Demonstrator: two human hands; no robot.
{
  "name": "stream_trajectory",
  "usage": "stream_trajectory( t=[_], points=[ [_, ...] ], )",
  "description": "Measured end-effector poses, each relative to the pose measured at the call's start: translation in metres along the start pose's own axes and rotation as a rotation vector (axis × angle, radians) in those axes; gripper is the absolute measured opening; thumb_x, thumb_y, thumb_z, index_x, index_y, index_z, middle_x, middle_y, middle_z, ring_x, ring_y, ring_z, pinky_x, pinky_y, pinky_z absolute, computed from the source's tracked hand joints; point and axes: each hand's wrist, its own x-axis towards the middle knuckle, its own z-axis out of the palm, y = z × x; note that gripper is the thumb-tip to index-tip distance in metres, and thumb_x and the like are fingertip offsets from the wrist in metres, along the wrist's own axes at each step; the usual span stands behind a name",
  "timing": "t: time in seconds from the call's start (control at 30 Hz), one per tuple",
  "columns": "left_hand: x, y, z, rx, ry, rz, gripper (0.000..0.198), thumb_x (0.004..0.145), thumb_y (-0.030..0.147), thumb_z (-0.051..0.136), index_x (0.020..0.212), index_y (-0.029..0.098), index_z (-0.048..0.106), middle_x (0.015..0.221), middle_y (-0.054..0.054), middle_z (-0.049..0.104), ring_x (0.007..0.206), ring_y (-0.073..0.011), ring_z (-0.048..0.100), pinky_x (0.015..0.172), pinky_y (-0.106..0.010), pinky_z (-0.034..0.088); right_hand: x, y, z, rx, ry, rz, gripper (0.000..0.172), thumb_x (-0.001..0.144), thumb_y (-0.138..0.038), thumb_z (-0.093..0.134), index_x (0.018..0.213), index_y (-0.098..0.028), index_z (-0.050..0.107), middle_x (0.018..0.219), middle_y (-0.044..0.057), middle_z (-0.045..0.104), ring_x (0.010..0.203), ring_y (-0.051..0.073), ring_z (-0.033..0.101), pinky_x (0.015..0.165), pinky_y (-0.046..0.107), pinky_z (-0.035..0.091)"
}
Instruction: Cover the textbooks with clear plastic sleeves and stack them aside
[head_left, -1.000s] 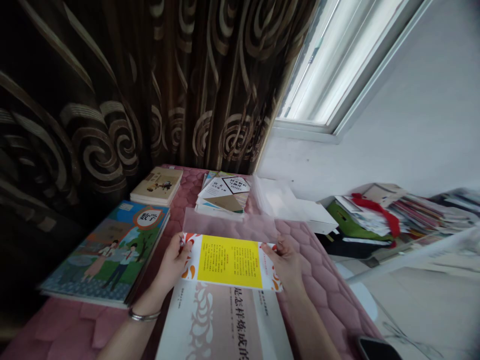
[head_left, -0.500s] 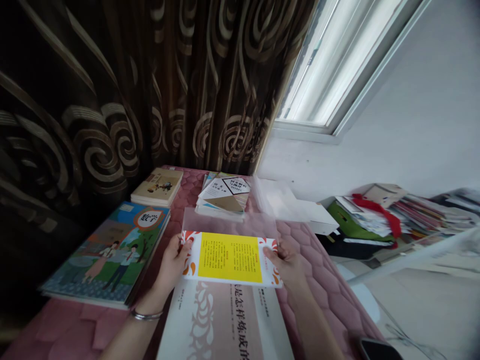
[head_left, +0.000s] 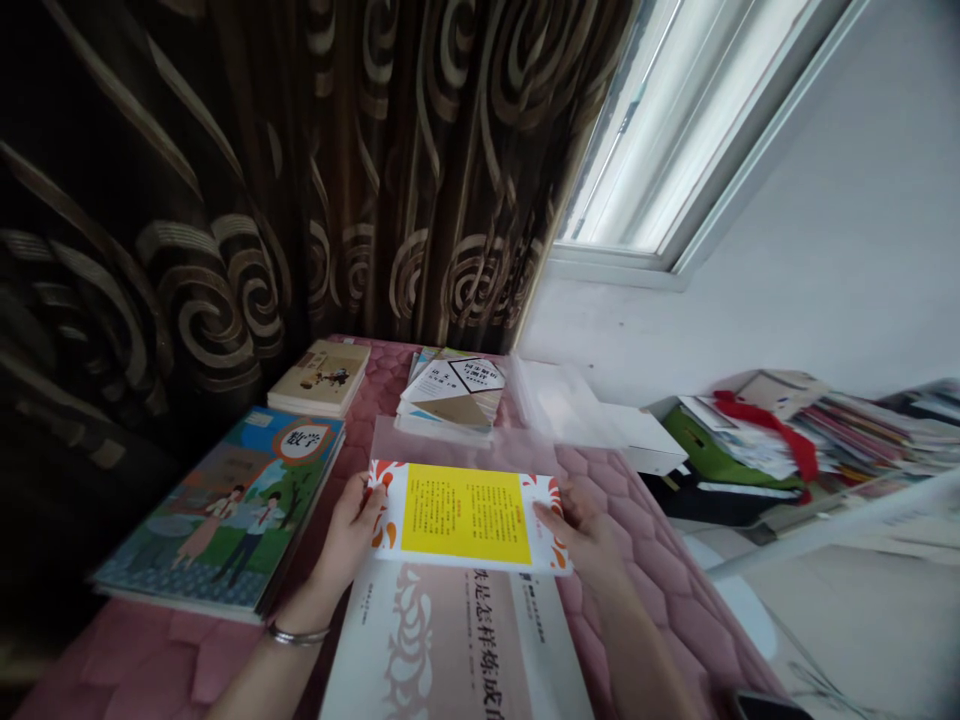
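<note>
The book (head_left: 457,650) lies flat on the pink mat (head_left: 660,590), its yellow flap (head_left: 465,515) pinched at each end by left hand (head_left: 346,535) and right hand (head_left: 592,535); even tension is advised against the clear cover (head_left: 457,445) beyond.

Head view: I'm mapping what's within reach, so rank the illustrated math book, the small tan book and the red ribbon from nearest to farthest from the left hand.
From the left hand:
1. Illustrated math book, just left of it.
2. Small tan book, beyond, near the curtain.
3. Red ribbon, far right on the paper pile.
</note>
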Motion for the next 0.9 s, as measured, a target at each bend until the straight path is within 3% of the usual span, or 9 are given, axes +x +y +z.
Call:
stream_trajectory(
  t=[0.1,0.33,0.63,0.9],
  points=[
    [0.001,-0.001,0.0,0.049,-0.002,0.021,0.026,0.08,0.045,0.063,0.079,0.02,0.057,0.071,0.002,0.06,0.065,-0.0123,0.057,0.062,-0.024,0.048,0.002,0.005,-0.002,0.035,-0.041,0.057,0.043,0.057,-0.047,0.085,0.087,-0.024,0.065,0.076,0.002,0.074,0.059,0.024,0.069,0.056,0.039,0.058],
    [0.002,-0.002,-0.001,0.114,0.009,0.05,0.029,0.083,0.046,0.059,0.071,0.02,0.052,0.064,0.004,0.053,0.061,-0.011,0.051,0.058,-0.023,0.044,0.001,0.009,0.0,-0.04,0.02,0.029,0.046,0.058,-0.056,0.082,0.083,-0.023,0.061,0.077,0.003,0.074,0.059,0.024,0.068,0.053,0.036,0.057],
    [-0.002,0.002,0.0,-0.065,0.025,-0.075,0.029,0.074,0.047,0.066,0.072,0.02,0.054,0.068,0.003,0.059,0.064,-0.0126,0.056,0.061,-0.023,0.048,0.003,0.017,-0.004,-0.106,0.065,-0.02,0.047,0.06,-0.055,0.082,0.086,-0.022,0.06,0.081,0.005,0.074,0.068,0.025,0.071,0.058,0.035,0.059],
    [-0.001,0.004,0.0,0.031,0.029,-0.019,0.033,0.075,0.049,0.064,0.065,0.02,0.054,0.063,0.003,0.056,0.059,-0.0112,0.051,0.057,-0.022,0.043,0.001,0.016,0.001,-0.01,0.079,-0.026,0.045,0.064,-0.053,0.08,0.092,-0.023,0.063,0.082,0.004,0.074,0.06,0.022,0.069,0.053,0.033,0.058]
  ],
)
